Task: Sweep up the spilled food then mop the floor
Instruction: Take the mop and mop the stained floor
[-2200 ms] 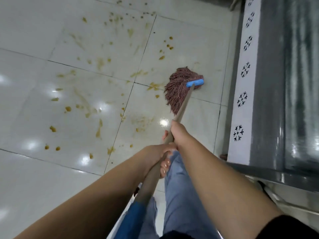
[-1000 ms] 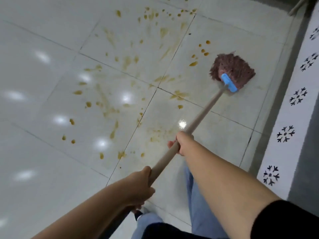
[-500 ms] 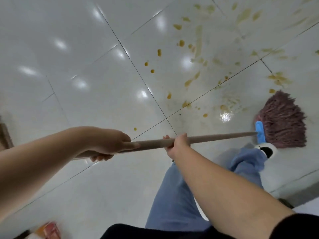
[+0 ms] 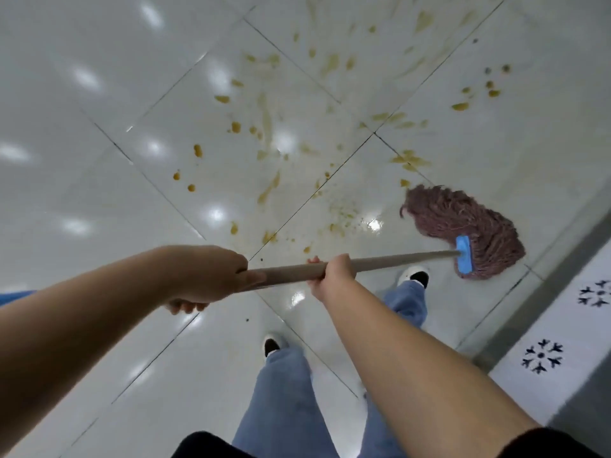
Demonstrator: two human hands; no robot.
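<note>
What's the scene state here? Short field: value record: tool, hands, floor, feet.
tool: mop, reddish string head flat on the floor, blue clamp, wooden handle
left hand: grips handle near its upper end
right hand: grips handle further down, toward the head
floor: glossy white tiles, yellow-brown food spots and smears left of and beyond the mop head
feet: two shoes on the tiles, blue trousers

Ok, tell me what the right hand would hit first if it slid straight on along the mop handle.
The right hand grips the mop handle. Sliding on toward the floor end, the handle looks bare until the blue clamp on the mop head, so it would likely meet that first.
</note>
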